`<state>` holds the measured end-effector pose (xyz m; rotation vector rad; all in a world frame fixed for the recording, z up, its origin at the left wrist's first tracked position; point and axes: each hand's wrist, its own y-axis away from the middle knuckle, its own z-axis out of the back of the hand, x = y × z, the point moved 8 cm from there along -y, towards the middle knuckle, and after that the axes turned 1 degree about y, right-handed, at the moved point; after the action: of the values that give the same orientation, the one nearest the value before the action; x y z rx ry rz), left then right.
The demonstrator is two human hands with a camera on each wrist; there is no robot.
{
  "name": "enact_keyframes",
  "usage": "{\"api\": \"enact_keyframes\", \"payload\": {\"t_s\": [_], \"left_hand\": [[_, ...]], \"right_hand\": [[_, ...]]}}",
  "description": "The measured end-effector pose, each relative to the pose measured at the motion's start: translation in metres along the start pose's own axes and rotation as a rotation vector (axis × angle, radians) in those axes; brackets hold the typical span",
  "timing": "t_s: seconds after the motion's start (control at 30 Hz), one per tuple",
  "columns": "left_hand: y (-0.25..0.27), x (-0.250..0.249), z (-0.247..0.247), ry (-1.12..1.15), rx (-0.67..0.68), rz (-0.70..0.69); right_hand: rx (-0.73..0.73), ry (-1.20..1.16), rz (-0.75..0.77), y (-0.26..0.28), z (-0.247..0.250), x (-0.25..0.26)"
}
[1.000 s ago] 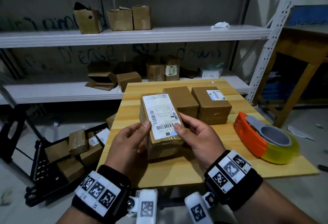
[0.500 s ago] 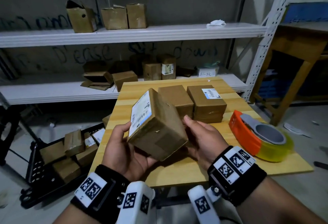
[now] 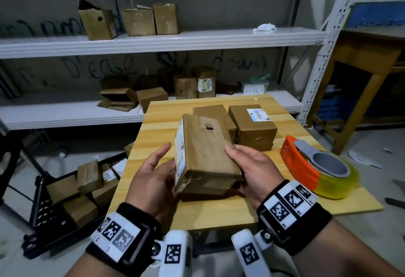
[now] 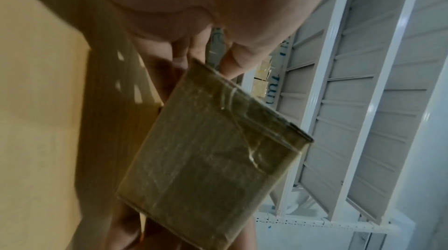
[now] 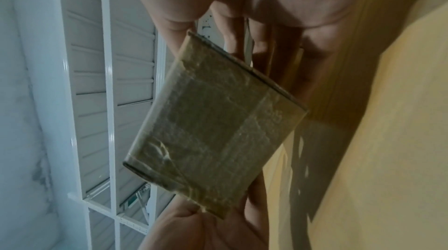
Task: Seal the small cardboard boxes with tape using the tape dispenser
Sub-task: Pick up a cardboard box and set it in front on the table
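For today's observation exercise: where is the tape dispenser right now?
In the head view the tape dispenser lies on the wooden table, just right of the right hand.

I've got the head view looking forward and down over the table (image 3: 157, 123); both wrist views look forward from either side, very close on the same box (image 4: 213, 158).

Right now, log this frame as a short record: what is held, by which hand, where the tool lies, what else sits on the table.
held item: small cardboard box, label facing left, lifted off the table
left hand: holds the box's label side
right hand: thumb on top, holds the opposite side
tape dispenser: lying on the table right of the hands, untouched
also on table: labelled box and plain box, behind the held one
tape: wrinkled tape on the near end
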<state>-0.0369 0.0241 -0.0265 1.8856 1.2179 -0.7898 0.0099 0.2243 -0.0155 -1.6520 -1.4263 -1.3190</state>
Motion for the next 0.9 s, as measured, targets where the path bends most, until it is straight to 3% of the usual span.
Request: {"api": "enact_keyframes", "payload": {"t_s": [0.2, 0.37, 0.63, 0.9], "left_hand": [[0.001, 0.0, 0.002, -0.098, -0.065, -0.061], [0.01, -0.001, -0.007, -0.057, -0.023, -0.064], [0.012, 0.001, -0.014, -0.089, 0.062, -0.038], [0.003, 0.008, -0.004, -0.204, -0.026, -0.02]], "right_hand": [[-0.001, 0.049, 0.079, 0.002, 0.0, 0.006], [-0.024, 0.096, 0.111, -0.001, 0.004, 0.003], [0.027, 0.145, 0.026, 0.004, 0.008, -0.001], [-0.036, 0.233, -0.029, 0.007, 0.021, -0.014]]}}
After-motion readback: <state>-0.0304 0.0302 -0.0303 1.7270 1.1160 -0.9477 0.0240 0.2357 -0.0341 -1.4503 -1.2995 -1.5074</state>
